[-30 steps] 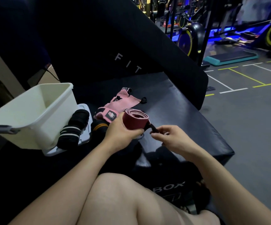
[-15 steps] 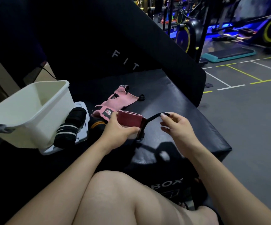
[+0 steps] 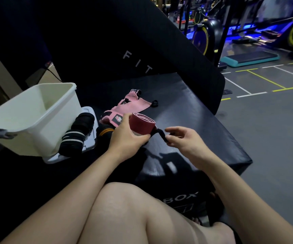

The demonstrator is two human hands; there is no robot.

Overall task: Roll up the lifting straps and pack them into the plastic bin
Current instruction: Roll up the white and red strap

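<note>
My left hand (image 3: 126, 138) grips a rolled dark-red strap (image 3: 142, 125) above the black padded box. A short black tail (image 3: 160, 136) sticks out of the roll's right end, and my right hand (image 3: 182, 140) pinches its tip. The white plastic bin (image 3: 42, 124) stands to the left, tilted, with nothing visible inside. A rolled black strap with white stripes (image 3: 77, 134) lies on the white lid (image 3: 89, 138) beside the bin. A pink strap (image 3: 124, 110) lies flat behind my left hand. A black roll with an orange stripe (image 3: 105, 132) sits just left of that hand.
The black padded box (image 3: 195, 124) drops off at its right edge to the grey gym floor. A black upright pad marked FIT (image 3: 137, 62) rises behind the box. My bare knee (image 3: 133, 213) fills the foreground. Exercise bikes (image 3: 207, 32) and a step platform (image 3: 249, 58) stand far right.
My right hand, which had stretched the black tail up and out to the right, has brought it back down close to the roll. The left hand has turned the roll slightly.
</note>
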